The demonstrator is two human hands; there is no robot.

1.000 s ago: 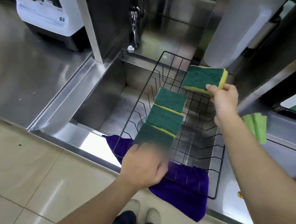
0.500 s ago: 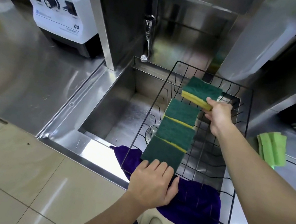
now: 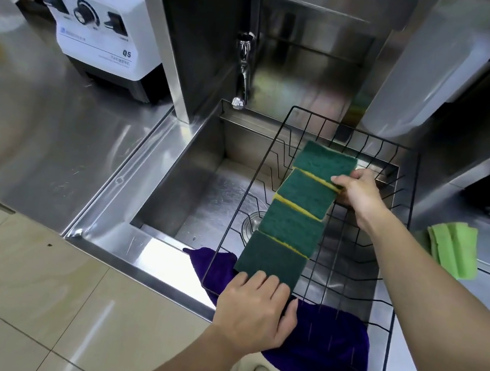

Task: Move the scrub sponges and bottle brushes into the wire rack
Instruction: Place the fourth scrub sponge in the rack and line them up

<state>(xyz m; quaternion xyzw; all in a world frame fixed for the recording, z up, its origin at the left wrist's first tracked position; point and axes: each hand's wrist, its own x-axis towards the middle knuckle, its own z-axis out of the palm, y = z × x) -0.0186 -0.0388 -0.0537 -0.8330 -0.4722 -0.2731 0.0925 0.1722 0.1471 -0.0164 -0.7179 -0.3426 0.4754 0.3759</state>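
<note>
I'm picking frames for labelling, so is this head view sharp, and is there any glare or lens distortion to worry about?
Head view: sharp on the sponges, wire rack and both hands, left hand and right hand; bright glare on the sink rim and floor tiles; wide-angle bending of the counter edges towards the frame's borders.

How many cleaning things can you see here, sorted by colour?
Dark green scrub sponges in the wire rack: 4
Purple cloth under the rack's near edge: 1
Light green cloths, a folded bunch on the counter, number unclear: counted as 1
Total: 6
</note>
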